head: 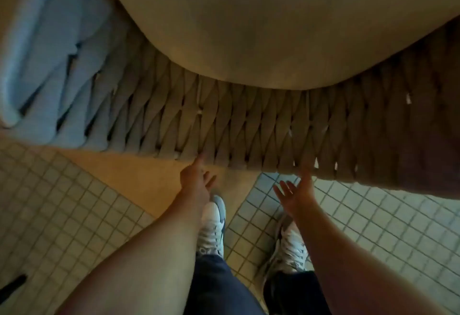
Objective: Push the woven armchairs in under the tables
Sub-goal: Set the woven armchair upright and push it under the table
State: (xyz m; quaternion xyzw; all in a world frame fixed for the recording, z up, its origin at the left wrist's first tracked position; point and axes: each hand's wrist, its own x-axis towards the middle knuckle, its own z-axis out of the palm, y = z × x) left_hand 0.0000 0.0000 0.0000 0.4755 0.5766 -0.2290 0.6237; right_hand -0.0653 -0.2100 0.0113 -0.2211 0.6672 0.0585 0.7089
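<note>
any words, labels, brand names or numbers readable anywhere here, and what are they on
None: no readable text in this view.
Woven armchair: plain woven straps, no tag or label showing.
Seat cushion: plain, no print.
Shoes: side markings too blurred to read as a brand.
Tiled floor: bare grid, no signs.
Left hand and right hand: nothing written on them.

Woven armchair (224, 125) back showing beige criss-cross weave, going blue-grey at left; seat cushion (273, 23) plain tan. Floor tiles (373, 227) showing pale small-square grid. Sneakers (212, 225) white/grey, trousers (214, 287) dark navy.
</note>
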